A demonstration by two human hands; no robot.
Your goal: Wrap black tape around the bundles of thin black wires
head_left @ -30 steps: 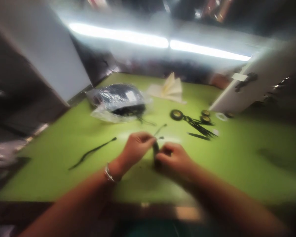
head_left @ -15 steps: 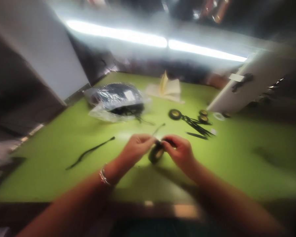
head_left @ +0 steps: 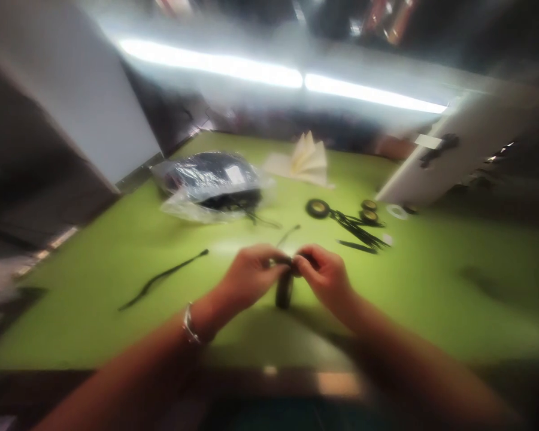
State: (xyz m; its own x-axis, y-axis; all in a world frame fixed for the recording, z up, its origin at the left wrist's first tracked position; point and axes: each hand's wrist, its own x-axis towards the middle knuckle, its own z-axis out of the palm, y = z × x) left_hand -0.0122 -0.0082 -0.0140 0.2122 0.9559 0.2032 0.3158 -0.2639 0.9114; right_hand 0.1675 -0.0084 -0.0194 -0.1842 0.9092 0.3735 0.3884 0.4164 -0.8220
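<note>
My left hand (head_left: pixel 251 272) and my right hand (head_left: pixel 323 272) meet above the green table (head_left: pixel 413 311), fingers pinched on a thin black strap (head_left: pixel 282 261). Below the fingertips hangs a dark round ring-like piece (head_left: pixel 284 291), now seen nearly edge-on. Whether it is joined to the strap is too blurred to tell. A thin dark strip (head_left: pixel 288 233) lies just beyond my left fingers. To the left, a longer black strap (head_left: pixel 161 276) lies on the table.
A clear plastic bag with dark contents (head_left: pixel 220 176) lies at the back left, near an open notebook (head_left: pixel 305 161). Back right are a black roll with yellow core (head_left: pixel 317 208), black strips (head_left: pixel 357 227), small rolls (head_left: pixel 369 211) and a white ring (head_left: pixel 396 211).
The hanging round piece has turned from showing its opening to nearly edge-on. My left fingers have shifted slightly and more black strap shows between them. The notebook's pages have fanned out.
</note>
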